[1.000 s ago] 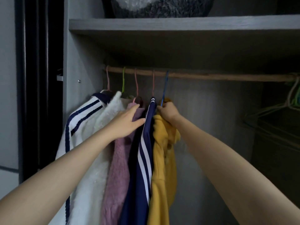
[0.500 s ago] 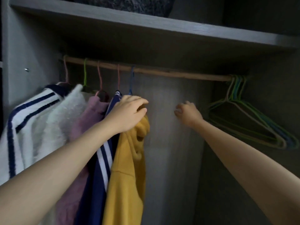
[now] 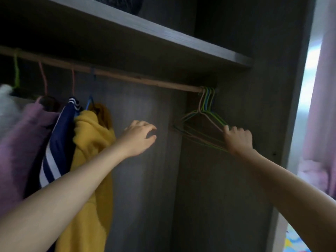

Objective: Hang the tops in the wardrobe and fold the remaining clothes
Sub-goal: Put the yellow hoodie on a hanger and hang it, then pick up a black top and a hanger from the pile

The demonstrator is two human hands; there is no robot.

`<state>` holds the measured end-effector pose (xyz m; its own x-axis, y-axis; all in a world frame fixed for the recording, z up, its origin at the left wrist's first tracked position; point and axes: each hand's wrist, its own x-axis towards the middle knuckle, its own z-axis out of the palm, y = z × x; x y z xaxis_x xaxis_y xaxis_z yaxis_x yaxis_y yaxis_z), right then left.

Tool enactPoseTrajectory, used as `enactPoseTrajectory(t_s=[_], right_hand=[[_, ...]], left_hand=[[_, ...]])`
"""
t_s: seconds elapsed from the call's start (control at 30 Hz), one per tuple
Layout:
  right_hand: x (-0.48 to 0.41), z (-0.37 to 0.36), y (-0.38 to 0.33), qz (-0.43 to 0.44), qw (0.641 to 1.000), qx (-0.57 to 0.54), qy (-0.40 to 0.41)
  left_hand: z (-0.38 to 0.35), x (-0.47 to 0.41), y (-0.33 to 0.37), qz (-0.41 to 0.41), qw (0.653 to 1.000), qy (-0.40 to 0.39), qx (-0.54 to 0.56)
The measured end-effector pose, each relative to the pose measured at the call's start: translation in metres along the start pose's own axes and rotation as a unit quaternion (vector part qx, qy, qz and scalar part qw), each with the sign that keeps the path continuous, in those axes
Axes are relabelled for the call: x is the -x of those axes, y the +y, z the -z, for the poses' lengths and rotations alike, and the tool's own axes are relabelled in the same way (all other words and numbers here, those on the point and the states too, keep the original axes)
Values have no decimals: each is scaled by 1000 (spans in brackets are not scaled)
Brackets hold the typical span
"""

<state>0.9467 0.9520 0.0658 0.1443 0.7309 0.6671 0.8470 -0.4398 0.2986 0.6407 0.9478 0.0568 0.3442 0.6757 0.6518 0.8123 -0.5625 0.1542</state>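
**Right hand on the spare hangers, left hand free**

Your right hand sits right of centre in the frame. Its fingers are curled round the lower right corner of the bunch of empty wire hangers, with the knuckles facing you and the thumb side uppermost. The right forearm runs up to it from the lower right corner of the frame, nearly straight.

Your left hand is at mid-frame, palm turned away from you. Its fingers are loosely spread and gently bent, and they hold nothing. It hovers in front of the grey back panel, just right of the yellow top, with no contact visible. The left forearm crosses in front of the lower part of that top, coming from the lower left corner.

The empty hangers hook over the far right end of the wooden rail, hard against the wardrobe's side panel.

Along the left stretch of the rail the tops hang side by side:
- the yellow one nearest your left hand
- a navy top with white stripes
- a pink fleecy top
- a white fluffy top, cut off by the left edge

A grey shelf runs above the rail, slanting down to the right. A pink curtain shows at the right edge.
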Motion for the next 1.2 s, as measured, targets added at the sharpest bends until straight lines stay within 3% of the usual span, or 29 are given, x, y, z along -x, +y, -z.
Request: enactPoseTrajectory(t_s=[0.37,0.5,0.7,0.9,1.2], right_hand=[[-12,-13,11,-16,994,7,-112],[-23,-13,12,-36,993,-10,-112],[-21,-24,-9,-66,975,-210,-21],[-12,-20,-12,-83,965,-246,42],[14,9,-9,-6,971,-217,96]], left_hand=[[9,28,-28,15,999,-5,-28],[34,34,-47,50,999,-6,-13],[41,35,-47,50,998,-5,-35],[31,32,-39,30,998,2,-58],[11,31,-32,13,999,28,-30]])
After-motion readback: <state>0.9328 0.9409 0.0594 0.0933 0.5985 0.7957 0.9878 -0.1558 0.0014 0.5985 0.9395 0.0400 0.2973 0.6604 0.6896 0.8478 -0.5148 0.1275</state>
